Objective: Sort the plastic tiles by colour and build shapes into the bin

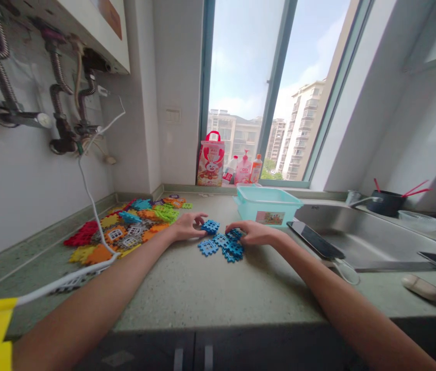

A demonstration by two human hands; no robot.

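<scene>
Several blue interlocking plastic tiles [221, 245] lie in a small cluster on the speckled countertop [202, 288]. My left hand [187, 225] rests just left of them, its fingers curled and its fingertips touching one blue tile [211, 226]. My right hand [251, 233] lies on the right side of the cluster, fingers bent over a blue tile [235, 234]. A heap of mixed-colour tiles [125, 229] in red, orange, yellow, green and teal is spread out further left, near the wall.
A teal plastic bin [266, 205] stands behind the blue tiles. A phone [314, 240] lies on the rim of the steel sink [372, 237]. A white cable [86, 196] hangs down from wall pipes across the counter. Bottles and a bag stand at the window.
</scene>
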